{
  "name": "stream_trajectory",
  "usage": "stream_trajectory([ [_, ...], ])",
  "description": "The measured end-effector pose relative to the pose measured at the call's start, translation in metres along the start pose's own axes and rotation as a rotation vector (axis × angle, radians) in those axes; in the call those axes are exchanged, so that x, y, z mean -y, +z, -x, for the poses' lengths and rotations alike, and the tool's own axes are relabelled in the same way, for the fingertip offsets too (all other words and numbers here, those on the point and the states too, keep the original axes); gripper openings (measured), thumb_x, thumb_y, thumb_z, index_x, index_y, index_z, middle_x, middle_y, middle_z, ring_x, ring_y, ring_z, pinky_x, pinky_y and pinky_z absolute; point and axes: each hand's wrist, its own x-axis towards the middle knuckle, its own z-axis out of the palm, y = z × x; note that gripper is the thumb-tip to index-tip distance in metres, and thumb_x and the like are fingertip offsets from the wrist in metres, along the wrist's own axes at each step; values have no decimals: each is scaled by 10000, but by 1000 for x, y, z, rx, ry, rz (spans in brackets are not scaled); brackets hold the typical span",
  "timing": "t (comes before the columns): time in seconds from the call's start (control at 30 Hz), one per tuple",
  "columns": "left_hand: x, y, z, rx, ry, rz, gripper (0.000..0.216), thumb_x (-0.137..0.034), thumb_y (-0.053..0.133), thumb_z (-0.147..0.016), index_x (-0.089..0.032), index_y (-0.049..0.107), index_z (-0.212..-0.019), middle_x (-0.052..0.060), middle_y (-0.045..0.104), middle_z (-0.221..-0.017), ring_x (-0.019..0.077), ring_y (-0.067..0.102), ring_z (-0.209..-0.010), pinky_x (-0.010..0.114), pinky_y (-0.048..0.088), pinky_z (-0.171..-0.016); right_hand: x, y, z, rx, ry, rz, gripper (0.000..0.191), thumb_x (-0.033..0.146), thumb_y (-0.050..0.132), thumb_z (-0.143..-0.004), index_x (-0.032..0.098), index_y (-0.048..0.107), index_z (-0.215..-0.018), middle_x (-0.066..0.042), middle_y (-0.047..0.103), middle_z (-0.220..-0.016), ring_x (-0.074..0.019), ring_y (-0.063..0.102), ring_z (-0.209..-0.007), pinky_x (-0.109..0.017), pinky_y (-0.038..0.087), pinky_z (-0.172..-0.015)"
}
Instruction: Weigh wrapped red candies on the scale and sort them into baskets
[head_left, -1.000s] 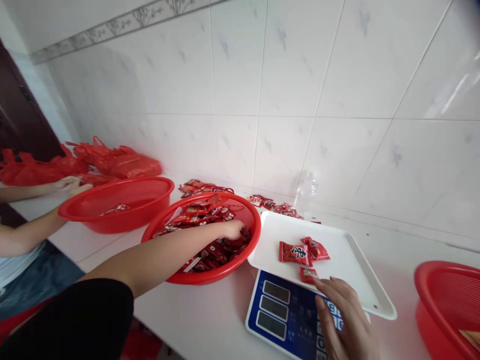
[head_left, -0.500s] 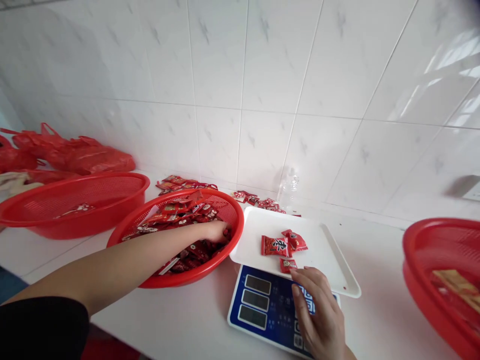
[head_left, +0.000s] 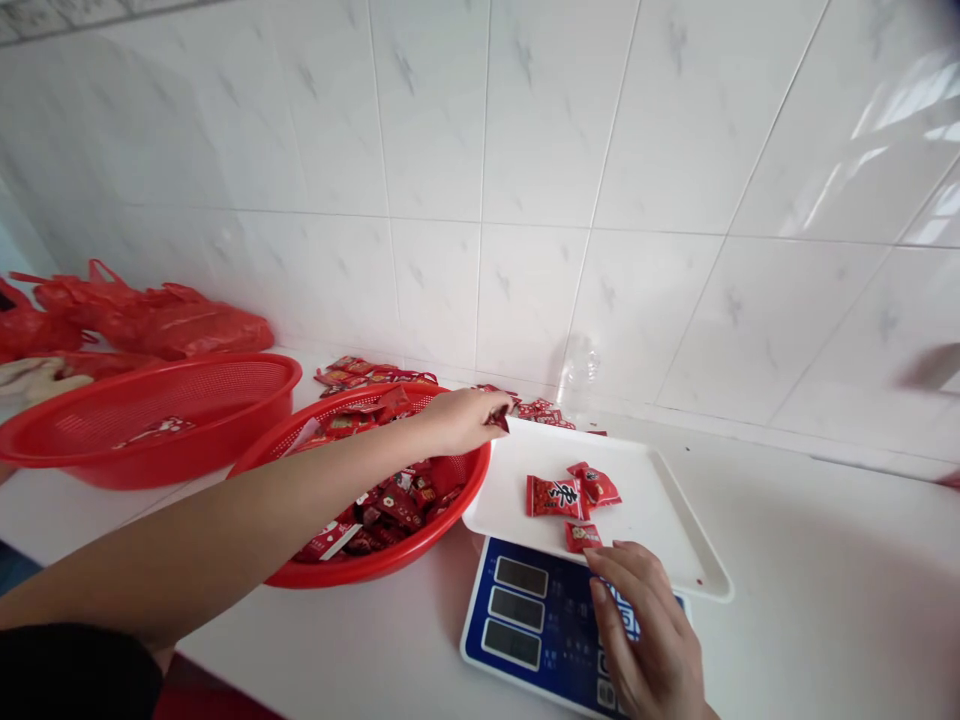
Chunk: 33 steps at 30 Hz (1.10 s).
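Head view. The left hand [head_left: 457,420], half a second ago buried in the round red plastic mesh basket [head_left: 360,572], is now raised clear of it. It pinches a small red wrapped sweet [head_left: 500,417] at the 10 o'clock corner of the white plastic tray [head_left: 667,500]. The sweet is out of the basket but not yet on the tray. Three red packets [head_left: 559,495] lie mid-tray. The right hand [head_left: 645,640] stays at the tray's 6 o'clock, fingers loosely spread and empty, on the blue-faced digital scale [head_left: 525,620].

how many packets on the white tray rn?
3 on the white tray: a large packet in the middle, a smaller packet touching its right end, a tiny packet at the front edge by the right hand. The smaller may hide another.
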Motion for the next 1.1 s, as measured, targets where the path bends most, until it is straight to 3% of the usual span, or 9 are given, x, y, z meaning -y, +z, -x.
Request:
stream_trajectory([
  [0.13, -29, 16, -7, 173, 133, 52, 381, -256, 691, -771, -262, 622, -1146, 30, 681, -1083, 231, 622, -935, 275, 418, -744, 1, 0, -2, 9, 18, -7, 338, 1, 511, -855, 149, 576, -1151, -92, 639, -1014, -182, 595, -972, -359, 505, -819],
  [0.23, -35, 27, -13, 275, 222, 208, 568, -229, 730, -741, -243, 548, -1278, 52, 645, -1204, 234, 609, -1030, 280, 437, -839, 1, 0, -2, -6, 7, -22, 343, -14, 506, -848, 138, 575, -1148, -93, 637, -1009, -179, 591, -964, -359, 494, -828],
  [0.33, -33, 33, -18, 326, 303, 278, 577, -327, 710, -771, -214, 530, -1308, 81, 579, -1321, 257, 550, -1172, 319, 411, -962, 2, 1, -1, -2, -3, -39, 341, -22, 508, -845, 130, 572, -1143, -97, 637, -1013, -181, 589, -966, -374, 477, -858],
  [0.53, -30, 52, -19, 288, 150, 203, 676, -513, 484, -903, -98, 392, -1429, 207, 351, -1502, 325, 295, -1397, 431, 269, -1110, 4, 2, -2, 1, -20, -49, 352, -22, 512, -840, 132, 572, -1151, -103, 633, -1020, -184, 592, -966, -377, 484, -861],
  [0.77, -48, 70, -12, 353, 183, 219, 821, -577, 485, -890, -119, 218, -1516, 237, 320, -1511, 371, 291, -1396, 530, 263, -1103, 3, 3, -4, 11, -25, -38, 337, -7, 506, -846, 140, 568, -1142, -97, 632, -1001, -182, 588, -959, -367, 490, -859],
  [0.9, -56, 54, 6, 221, 116, 292, 793, -522, 488, -912, -117, 185, -1523, 219, 220, -1555, 357, 220, -1427, 541, 252, -1120, 1, 3, -5, 71, 21, 7, 311, 35, 513, -877, 153, 553, -1161, -101, 638, -1039, -192, 585, -977, -363, 494, -830],
  [1.1, -62, 17, 71, -215, 172, 534, 577, -368, 473, -968, -290, 249, -1494, 97, 417, -1490, 274, 364, -1382, 466, 389, -1082, -1, 6, -5, 196, 92, 132, 288, 124, 531, -908, 192, 536, -1188, -76, 663, -1062, -205, 608, -956, -384, 504, -805],
])
